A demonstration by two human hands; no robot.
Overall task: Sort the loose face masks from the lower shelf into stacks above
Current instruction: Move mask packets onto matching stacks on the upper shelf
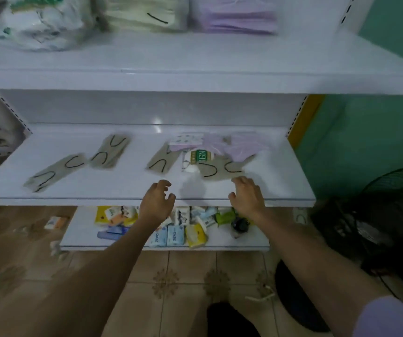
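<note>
- Lower shelf (122, 190), L side: grey masks (109, 152), loose, flat.
- Your L hand (155, 203): fingers loosely curled, empty, at shelf front.
- Ctr-R: mask pile (239, 147), grey + lilac.
- Your R hand (246, 198): relaxed, empty, just beside pile.
- Up top: lilac stack (234, 18).

Loose khaki and lilac masks (108, 152) strewn across the lower shelf (132, 188).

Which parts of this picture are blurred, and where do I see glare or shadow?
Head view: the purple stack above is motion-blurred; glare spots the back panel; a soft shadow lies on the lower shelf between the left hand and right hand.
</note>
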